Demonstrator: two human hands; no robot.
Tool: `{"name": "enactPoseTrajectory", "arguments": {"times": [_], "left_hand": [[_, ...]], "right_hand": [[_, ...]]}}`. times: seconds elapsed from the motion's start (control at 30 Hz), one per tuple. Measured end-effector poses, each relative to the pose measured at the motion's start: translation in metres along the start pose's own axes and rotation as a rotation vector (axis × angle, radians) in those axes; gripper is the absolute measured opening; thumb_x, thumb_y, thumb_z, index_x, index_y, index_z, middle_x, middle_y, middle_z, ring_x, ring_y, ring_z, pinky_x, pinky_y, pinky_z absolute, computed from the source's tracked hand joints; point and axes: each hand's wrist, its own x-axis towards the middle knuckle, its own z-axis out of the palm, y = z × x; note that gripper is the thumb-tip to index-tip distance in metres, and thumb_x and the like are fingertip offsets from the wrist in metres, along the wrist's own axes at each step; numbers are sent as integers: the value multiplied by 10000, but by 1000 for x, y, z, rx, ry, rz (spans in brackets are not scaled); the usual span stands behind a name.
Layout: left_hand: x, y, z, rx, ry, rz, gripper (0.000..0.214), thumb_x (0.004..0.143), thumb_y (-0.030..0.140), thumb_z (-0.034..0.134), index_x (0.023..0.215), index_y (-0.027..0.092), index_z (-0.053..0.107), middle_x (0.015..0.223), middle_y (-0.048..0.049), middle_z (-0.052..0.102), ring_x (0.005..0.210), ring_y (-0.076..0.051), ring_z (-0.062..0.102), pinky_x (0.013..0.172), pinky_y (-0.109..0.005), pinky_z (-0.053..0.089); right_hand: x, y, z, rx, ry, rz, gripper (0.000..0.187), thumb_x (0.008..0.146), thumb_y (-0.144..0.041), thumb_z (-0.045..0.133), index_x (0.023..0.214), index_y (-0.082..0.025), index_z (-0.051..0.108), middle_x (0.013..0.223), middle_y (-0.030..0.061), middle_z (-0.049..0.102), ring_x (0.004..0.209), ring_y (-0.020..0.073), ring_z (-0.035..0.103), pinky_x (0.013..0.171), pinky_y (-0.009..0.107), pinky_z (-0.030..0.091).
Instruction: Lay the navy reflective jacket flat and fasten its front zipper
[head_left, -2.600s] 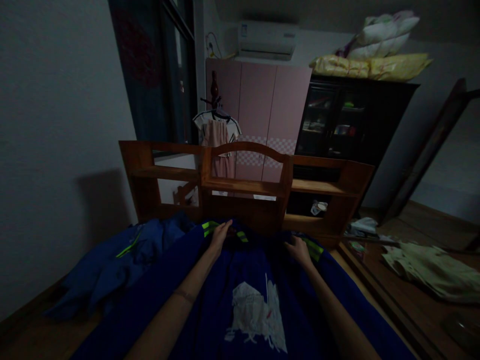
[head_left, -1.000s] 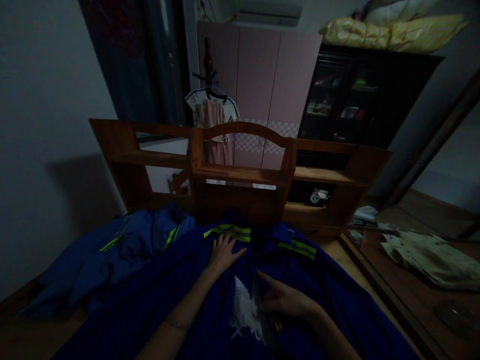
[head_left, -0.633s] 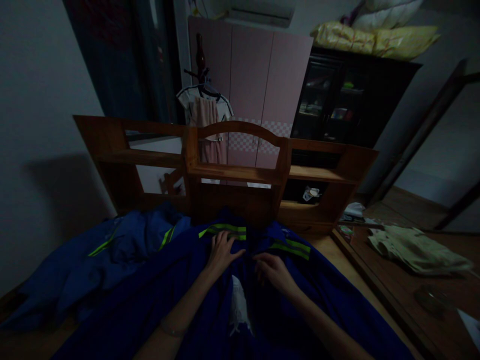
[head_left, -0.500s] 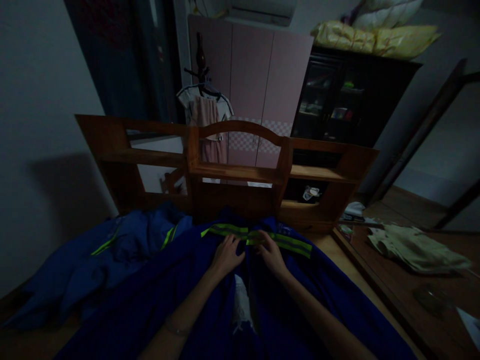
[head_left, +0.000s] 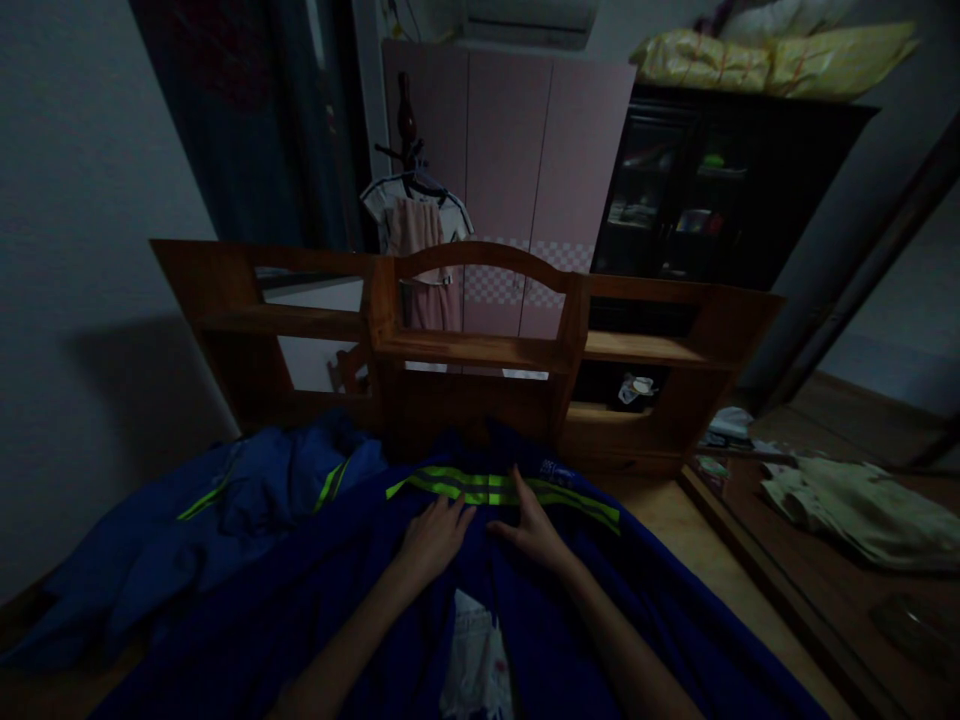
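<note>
A dark blue work jacket (head_left: 360,600) with a yellow-green reflective band (head_left: 457,487) across its chest lies spread out before me. My left hand (head_left: 435,540) rests flat on the cloth just below the band, fingers stretched. On the other side of the front opening, my right hand (head_left: 538,532) has its thumb and fingers apart, with the fingertips at the band. Neither hand grips anything. White printed cloth (head_left: 476,655) shows through the gap lower down the front. Small pale lettering (head_left: 556,468) sits above the band on the right.
A second blue garment (head_left: 225,530) lies crumpled at the left. Behind the jacket stands a wooden headboard with shelves (head_left: 472,347). Folded pale green cloth (head_left: 855,505) is at the right, beyond a wooden edge (head_left: 765,570). Clothes hang on a coat stand (head_left: 406,110) behind.
The two chest bands now meet at the centre, and the collar area lies flatter. My left hand has flattened and moved down-left; my right fingers have spread. More white cloth shows below.
</note>
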Motion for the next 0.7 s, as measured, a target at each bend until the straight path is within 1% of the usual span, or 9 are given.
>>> {"name": "enactPoseTrajectory", "arguments": {"times": [0.07, 0.13, 0.23, 0.3, 0.37, 0.43, 0.53, 0.63, 0.7], "left_hand": [[10, 3, 0, -8, -61, -17, 496, 929, 454, 230, 1264, 213, 506, 1107, -133, 609, 1030, -264, 589, 834, -378, 449], [19, 6, 4, -22, -83, -23, 447, 941, 386, 240, 1206, 201, 547, 1023, -117, 648, 972, -250, 616, 817, -362, 452], [24, 10, 14, -66, 35, -4, 368, 923, 365, 346, 1185, 216, 557, 1115, -95, 615, 1007, -221, 595, 834, -319, 439], [24, 11, 21, -108, 105, 17, 329, 906, 337, 408, 1183, 239, 557, 1133, -73, 593, 993, -194, 587, 826, -291, 432], [24, 10, 24, -156, 125, 57, 291, 884, 301, 461, 1147, 257, 579, 1085, -52, 595, 978, -181, 580, 826, -285, 419], [26, 8, 25, -209, 122, 106, 245, 856, 275, 513, 1081, 259, 609, 1045, -38, 600, 998, -182, 563, 845, -291, 401], [30, 5, 25, -291, 112, 135, 165, 829, 255, 552, 974, 239, 629, 996, -25, 609, 962, -177, 563, 840, -295, 393], [31, 4, 26, -342, 114, 135, 121, 822, 253, 558, 922, 228, 623, 961, -16, 617, 930, -170, 564, 840, -297, 388], [30, 4, 29, -358, 127, 126, 168, 820, 259, 563, 980, 233, 607, 976, -15, 620, 929, -170, 562, 849, -302, 385]], "right_hand": [[-3, 5, -1, 35, 5, 18, 976, 742, -341, 666, 1471, -195, 33, 1490, 158, 195, 1368, 253, 204, 1089, 448, 220], [-5, 5, -2, 57, 20, 31, 927, 748, -302, 652, 1466, -202, 75, 1468, 154, 254, 1352, 252, 245, 1083, 449, 232], [-3, -2, -6, 48, 59, 37, 808, 717, -237, 660, 1408, -210, 243, 1390, 126, 368, 1285, 241, 348, 1050, 416, 293], [-2, -9, -9, 16, 73, 32, 665, 692, -205, 668, 1292, -192, 381, 1260, 104, 465, 1168, 227, 445, 979, 379, 366], [-1, -15, -12, -35, 55, 30, 483, 684, -195, 669, 1128, -175, 481, 1096, 75, 519, 1035, 210, 496, 897, 346, 409], [-1, -19, -15, -88, 8, 29, 313, 706, -197, 658, 990, -171, 529, 986, 52, 523, 953, 195, 507, 839, 320, 418], [-2, -24, -18, -140, -64, 14, 154, 759, -192, 620, 900, -174, 563, 929, 38, 519, 887, 170, 516, 778, 278, 417], [-2, -27, -16, -212, -102, 1, 95, 797, -181, 583, 892, -178, 586, 930, 41, 525, 859, 158, 528, 757, 258, 415], [-3, -30, -14, -273, -108, -3, 89, 829, -179, 544, 901, -181, 598, 943, 46, 534, 860, 153, 536, 764, 250, 414]]}}
